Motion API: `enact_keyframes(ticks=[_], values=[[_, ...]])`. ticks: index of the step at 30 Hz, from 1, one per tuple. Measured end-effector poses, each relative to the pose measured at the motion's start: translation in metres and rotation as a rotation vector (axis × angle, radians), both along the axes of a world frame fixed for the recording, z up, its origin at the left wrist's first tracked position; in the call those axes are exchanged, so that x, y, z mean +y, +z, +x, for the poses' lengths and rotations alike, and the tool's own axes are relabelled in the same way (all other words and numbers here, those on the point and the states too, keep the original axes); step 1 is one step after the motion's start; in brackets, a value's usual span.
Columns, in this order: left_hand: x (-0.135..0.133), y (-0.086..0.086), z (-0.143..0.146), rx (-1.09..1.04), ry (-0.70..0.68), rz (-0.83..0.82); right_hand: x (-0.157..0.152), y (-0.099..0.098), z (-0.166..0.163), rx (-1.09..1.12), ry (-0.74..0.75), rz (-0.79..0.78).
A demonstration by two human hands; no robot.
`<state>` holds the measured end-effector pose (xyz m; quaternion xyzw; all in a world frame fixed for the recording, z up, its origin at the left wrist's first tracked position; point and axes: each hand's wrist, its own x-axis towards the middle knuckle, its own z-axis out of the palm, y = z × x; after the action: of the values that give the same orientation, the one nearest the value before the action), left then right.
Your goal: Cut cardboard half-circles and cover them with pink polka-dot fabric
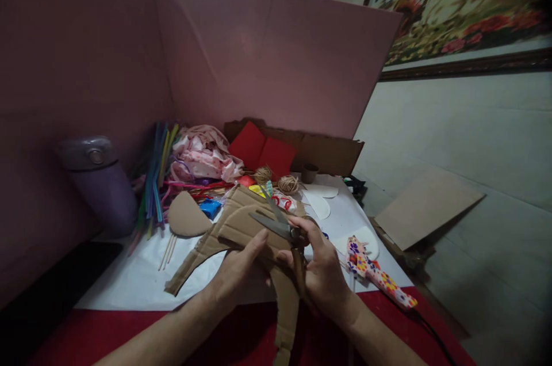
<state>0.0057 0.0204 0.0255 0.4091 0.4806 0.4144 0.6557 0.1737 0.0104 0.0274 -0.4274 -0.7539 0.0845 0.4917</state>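
Note:
My left hand (241, 265) grips a piece of brown corrugated cardboard (241, 222), thumb on top and fingers underneath. The cardboard is cut in curves, with one strip reaching to the lower left and another hanging down in front of me. In my right hand (325, 274) is a pair of scissors (297, 245), fingers closed round the handles. The scissor blades are parted and point up and left over the cardboard. A rounded cardboard cutout (187, 214) lies left of the held piece, with thin wooden sticks (168, 251) below it.
A purple bottle (101, 187) and coloured pipe cleaners (157, 170) stand at the left. Pink fabric (207, 153), red paper (263, 150) and twine balls (288, 184) lie at the back. A flower-patterned glue gun (379, 274) with a cord is at the right, near white cutouts (319, 199).

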Motion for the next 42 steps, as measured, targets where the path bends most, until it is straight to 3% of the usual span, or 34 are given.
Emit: enact_keyframes(ticks=[9,22,29,32,38,42], values=[[0.006,-0.008,0.005,-0.187,0.055,-0.028,0.000,0.000,-0.001,-0.006,-0.058,0.009],[0.007,-0.007,0.004,-0.388,0.049,-0.034,-0.002,0.000,0.000,0.027,0.002,-0.034],[0.016,0.002,-0.002,-0.509,0.050,0.011,-0.001,0.004,-0.003,0.345,-0.203,-0.014],[0.017,0.006,-0.004,-0.551,0.050,0.047,0.003,0.008,-0.003,0.554,-0.160,-0.159],[0.008,0.005,0.000,-0.568,-0.037,0.060,-0.002,0.007,-0.013,0.960,0.298,-0.705],[0.005,-0.001,0.004,-0.563,-0.052,0.001,-0.004,0.000,-0.018,1.137,0.399,-0.882]])
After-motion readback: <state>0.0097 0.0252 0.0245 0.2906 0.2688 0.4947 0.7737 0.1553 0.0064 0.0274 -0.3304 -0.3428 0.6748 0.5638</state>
